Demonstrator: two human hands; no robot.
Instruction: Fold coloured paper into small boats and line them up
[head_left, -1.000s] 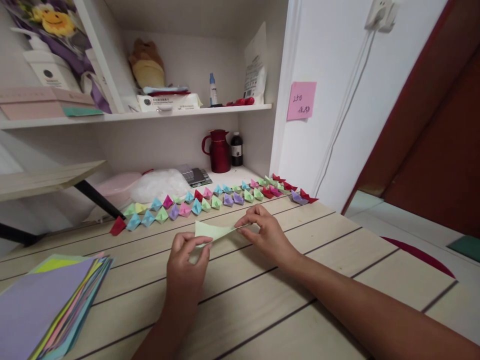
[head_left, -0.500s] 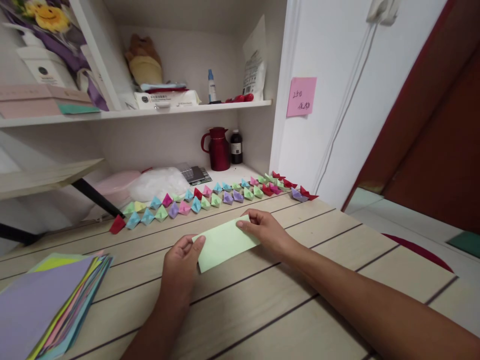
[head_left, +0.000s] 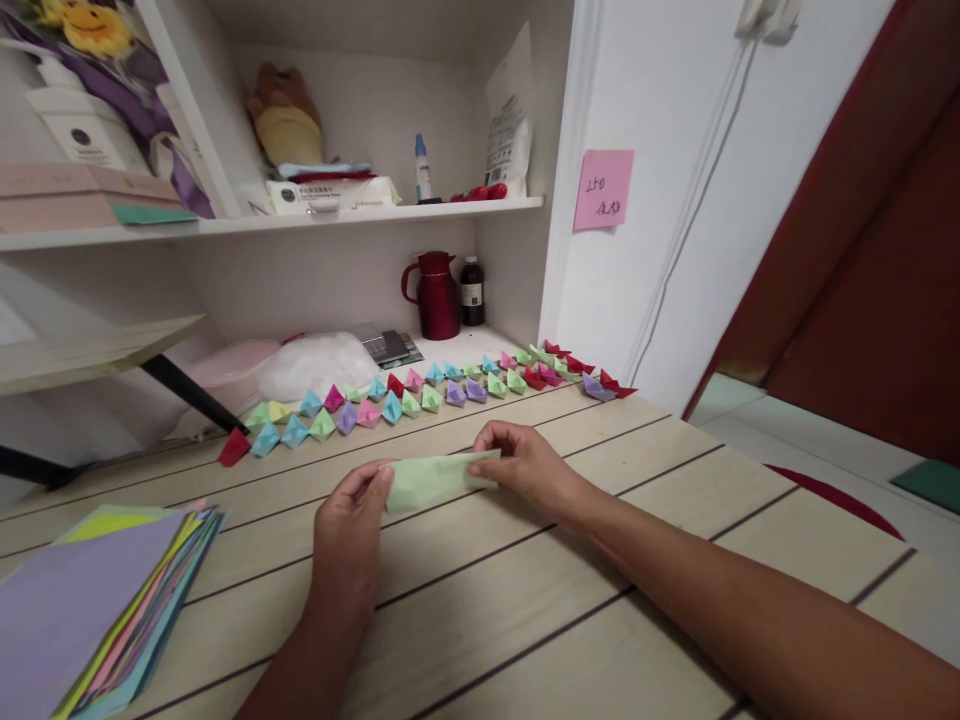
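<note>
A pale green sheet of paper [head_left: 431,482], seen as a narrow strip, is held between my two hands above the wooden table [head_left: 480,620]. My left hand [head_left: 354,515] pinches its left end, thumb on the near side. At the right end, my right hand [head_left: 521,462] grips it between thumb and curled fingers. Beyond the hands stand rows of small folded paper boats [head_left: 392,408] in several colours, apart from both hands.
On the left lies a stack of coloured paper [head_left: 90,610]. Behind the boats, a shelf unit [head_left: 337,222] holds a dark red jug [head_left: 436,297], a dark bottle [head_left: 472,292] and a clear plastic bag [head_left: 319,368]. A pink note [head_left: 603,190] is stuck on the wall.
The green paper has tilted and now looks narrower, its lower edge drawn up. My left hand has shifted slightly left; my right hand keeps its grip.
</note>
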